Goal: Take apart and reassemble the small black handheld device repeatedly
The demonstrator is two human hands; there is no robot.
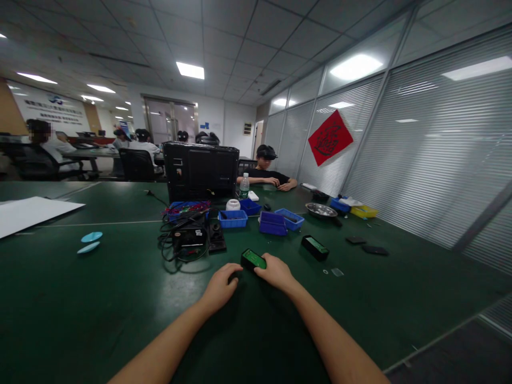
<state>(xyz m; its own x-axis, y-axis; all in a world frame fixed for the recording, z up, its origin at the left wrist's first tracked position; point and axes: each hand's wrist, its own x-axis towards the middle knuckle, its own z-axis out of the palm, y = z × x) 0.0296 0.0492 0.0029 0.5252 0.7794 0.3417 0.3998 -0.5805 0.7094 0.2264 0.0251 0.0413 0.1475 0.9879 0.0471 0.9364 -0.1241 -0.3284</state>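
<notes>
Well beyond the right fingers, a red diamond-shaped sheet [330, 137] bore black characters too blurred to read; the lettering on a white wall sign [54, 114], far off to the left, was equally unclear. A small white label [199, 232] on a boxy black device [188, 238], ahead and left of the left fingers, could not be made out.

The right hand [275, 273] had its thumb and fingers closed on the right end of a black rectangular case with a green circuit-board face [253, 258]. The left hand [221, 287] was half open and gripped nothing, its fingertips at the case's left end; contact could not be told.

Ahead of the fingers stood an overturned dark-blue plastic tray [272, 224] and an open blue plastic tray [232, 218]. A second green-faced black case [316, 247] lay to their right. Green tabletop [140, 309] spread leftward from the left fingers; its edge ran well right of the right hand.
</notes>
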